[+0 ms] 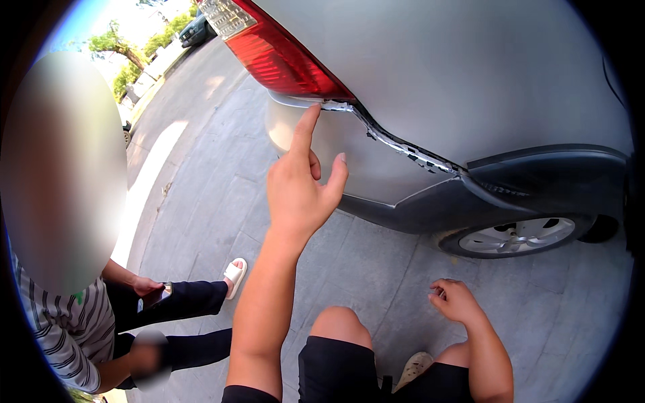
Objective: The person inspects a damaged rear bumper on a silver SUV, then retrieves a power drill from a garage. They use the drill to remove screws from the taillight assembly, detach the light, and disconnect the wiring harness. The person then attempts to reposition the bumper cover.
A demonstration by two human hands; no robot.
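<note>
My left hand [301, 178] points with its index finger, the tip at the damaged seam [337, 105] just under the red taillight [289, 57] of a silver car [470, 74]; its thumb is out and the other fingers are bent. The seam runs down along the rear bumper [396, 188] toward the wheel arch, with peeling, uneven edges. Low at the right, my right hand [451, 299] hangs in the air with loosely curled fingers apart and nothing visible in it.
A person in a striped shirt [60, 336] stands at my left, a phone [151, 299] in hand. The car's rear wheel [516, 236] rests on grey paving [396, 282]. Beyond are a pale curb strip, a road, trees and a parked vehicle [195, 30].
</note>
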